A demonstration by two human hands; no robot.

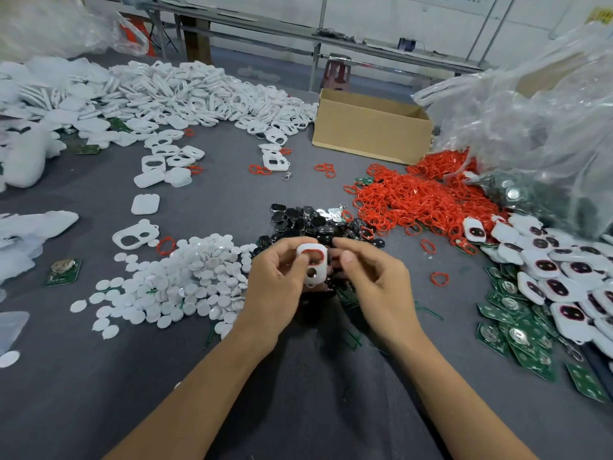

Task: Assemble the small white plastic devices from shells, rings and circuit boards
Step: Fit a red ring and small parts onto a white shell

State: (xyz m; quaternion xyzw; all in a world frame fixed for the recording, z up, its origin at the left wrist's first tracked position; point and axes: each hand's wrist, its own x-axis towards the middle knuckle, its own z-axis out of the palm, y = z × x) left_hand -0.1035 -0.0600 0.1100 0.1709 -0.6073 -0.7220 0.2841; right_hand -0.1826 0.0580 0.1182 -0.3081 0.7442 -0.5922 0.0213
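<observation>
Seating 1 red ring (313, 251) in the large window of 1 white shell (311, 264) looks like the step in hand. The shell is held above the grey table (298, 376), just in front of the black parts pile (308, 220). The left hand (278, 283) pinches it between thumb and fingers. The right hand (374, 280) is curled at its right edge; cannot tell whether it grips anything. The shell faces the camera. Its long axis runs away from the person, ringed window far, small round hole near. Next probably calls for checking that the ring sits flush, then fetching 1 of the circuit boards (517, 340) at right.
</observation>
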